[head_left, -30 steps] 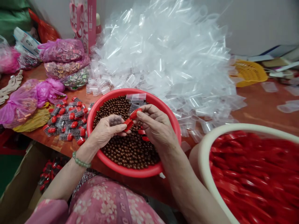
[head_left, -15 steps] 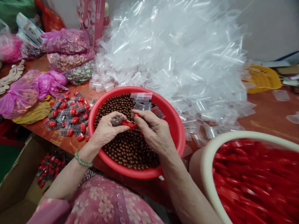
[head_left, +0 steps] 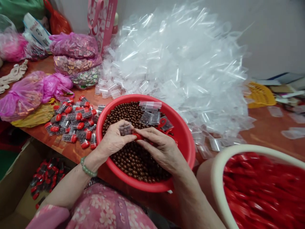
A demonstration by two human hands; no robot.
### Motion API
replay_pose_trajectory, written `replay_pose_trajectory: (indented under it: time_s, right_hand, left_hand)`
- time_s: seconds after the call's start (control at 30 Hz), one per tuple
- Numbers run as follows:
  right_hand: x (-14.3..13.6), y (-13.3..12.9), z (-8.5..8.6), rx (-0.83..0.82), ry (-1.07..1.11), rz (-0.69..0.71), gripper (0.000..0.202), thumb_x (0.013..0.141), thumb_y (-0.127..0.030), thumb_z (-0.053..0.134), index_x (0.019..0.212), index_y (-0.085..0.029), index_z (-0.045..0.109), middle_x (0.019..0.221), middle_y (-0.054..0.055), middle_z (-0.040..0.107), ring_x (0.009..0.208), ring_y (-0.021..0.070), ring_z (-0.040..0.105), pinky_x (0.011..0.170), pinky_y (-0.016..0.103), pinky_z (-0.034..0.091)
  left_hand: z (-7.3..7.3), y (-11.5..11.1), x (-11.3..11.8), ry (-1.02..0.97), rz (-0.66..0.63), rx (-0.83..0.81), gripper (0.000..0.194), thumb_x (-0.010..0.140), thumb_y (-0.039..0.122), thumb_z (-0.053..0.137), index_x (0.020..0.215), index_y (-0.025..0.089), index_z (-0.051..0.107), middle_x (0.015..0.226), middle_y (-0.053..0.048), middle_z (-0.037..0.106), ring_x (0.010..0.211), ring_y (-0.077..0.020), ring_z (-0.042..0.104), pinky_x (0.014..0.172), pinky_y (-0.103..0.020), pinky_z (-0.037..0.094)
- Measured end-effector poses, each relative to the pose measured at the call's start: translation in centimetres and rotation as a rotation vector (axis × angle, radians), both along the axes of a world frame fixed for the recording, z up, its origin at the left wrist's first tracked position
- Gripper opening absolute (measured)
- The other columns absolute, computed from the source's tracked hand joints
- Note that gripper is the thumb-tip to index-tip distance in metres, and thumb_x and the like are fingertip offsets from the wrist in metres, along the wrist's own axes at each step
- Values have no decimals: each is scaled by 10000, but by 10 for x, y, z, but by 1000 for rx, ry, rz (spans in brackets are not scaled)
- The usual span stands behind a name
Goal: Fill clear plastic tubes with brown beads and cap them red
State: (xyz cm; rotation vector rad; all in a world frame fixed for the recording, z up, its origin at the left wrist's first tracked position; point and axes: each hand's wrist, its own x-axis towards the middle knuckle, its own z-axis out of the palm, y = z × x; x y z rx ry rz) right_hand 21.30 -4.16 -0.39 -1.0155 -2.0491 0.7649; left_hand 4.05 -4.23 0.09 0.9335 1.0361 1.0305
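Above a red basin (head_left: 143, 187) of brown chocolate balls (head_left: 130, 162), my two hands meet over one small container. My left hand (head_left: 116, 136) is closed around a clear plastic case (head_left: 125, 129) with dark balls inside. At the case's right end sits a red cap (head_left: 137, 136), pinched by the fingers of my right hand (head_left: 159, 143). Whether the cap is fully seated cannot be made out. Clear empty cases (head_left: 150, 117) and a few red caps (head_left: 166, 124) lie on the balls at the basin's far right.
Behind the basin rises a big heap of clear cases (head_left: 181, 63). Filled red-capped cases (head_left: 76, 122) lie at left; more sit in a cardboard box (head_left: 26, 203) below. A cream tub (head_left: 220, 168) of red parts stands right. Pink bags (head_left: 73, 46) and a yellow basket (head_left: 260, 94) stand further back.
My right fingers have closed onto the red cap, bringing it against the case in my left hand. The view has shifted slightly, so the basin appears lower and further right.
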Motion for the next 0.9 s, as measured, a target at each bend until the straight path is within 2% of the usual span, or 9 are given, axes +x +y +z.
replay_pose_trajectory:
  time_s: [0.17, 0.23, 0.3, 0.4, 0.47, 0.53, 0.63, 0.73, 0.9]
  right_hand:
    - [-14, -10, -10, 254, -74, -172, 262, 881, -169, 602, 1132, -205, 668, 998, 77, 749, 878, 181, 709, 812, 309, 581]
    - [-15, -11, -12, 271, -83, -208, 220, 872, -187, 614, 1083, -203, 673, 950, 69, 754, 829, 184, 710, 783, 315, 586]
    - [-12, -10, -10, 148, -26, -223, 186, 862, -219, 633, 1042, -207, 678, 915, 51, 754, 791, 175, 710, 753, 307, 587]
    - [-5, -4, 0, -115, 187, -301, 196, 842, -280, 672, 1030, -224, 688, 895, 26, 754, 762, 159, 708, 713, 293, 585]
    - [-3, 0, 10, -185, 314, -344, 228, 828, -297, 693, 1049, -241, 701, 937, 24, 756, 801, 161, 710, 744, 304, 583]
    - [-6, 4, 20, -164, 355, -314, 235, 827, -279, 693, 1060, -258, 713, 1000, 26, 750, 876, 168, 707, 809, 327, 573]
    - [-14, 8, 30, -91, 301, -183, 241, 840, -228, 671, 1071, -277, 718, 1018, 18, 742, 924, 170, 695, 847, 335, 559]
    - [-21, 9, 28, -41, 215, -89, 265, 840, -192, 663, 1084, -284, 712, 999, 13, 744, 914, 166, 690, 848, 334, 551]
    - [-21, 10, 21, 3, 130, -66, 218, 849, -206, 647, 1053, -249, 713, 956, 33, 747, 871, 175, 691, 814, 346, 551]
  left_hand:
    - [0, 2, -4, 46, 14, 48, 151, 713, 99, 664, 808, 148, 559, 780, 26, 578, 760, -82, 539, 777, -224, 420]
    - [0, 3, -6, 55, 3, 76, 133, 722, 101, 659, 811, 145, 570, 790, 21, 584, 768, -82, 543, 779, -222, 423]
    - [0, 5, -8, 12, -37, 64, 121, 736, 127, 660, 823, 143, 577, 805, 13, 589, 788, -88, 559, 797, -233, 441]
    - [0, 6, -11, -78, -162, -28, 164, 759, 221, 679, 874, 138, 596, 846, -15, 615, 811, -113, 604, 796, -269, 479]
    - [0, 6, -13, -91, -252, -79, 224, 750, 277, 706, 897, 134, 615, 858, -31, 633, 805, -123, 624, 770, -268, 487]
    - [-1, 7, -14, -73, -309, -98, 279, 730, 323, 734, 907, 133, 633, 844, -34, 640, 775, -121, 624, 731, -254, 482]
    - [-3, 8, -15, -70, -369, -89, 354, 699, 404, 758, 894, 136, 633, 768, -18, 628, 684, -109, 590, 637, -235, 455]
    - [-4, 8, -16, -70, -419, -44, 393, 669, 476, 765, 781, 130, 617, 675, -2, 597, 610, -93, 531, 593, -228, 415]
    - [-4, 7, -17, -81, -435, -32, 397, 669, 492, 750, 691, 129, 592, 634, -1, 579, 576, -87, 505, 586, -234, 402]
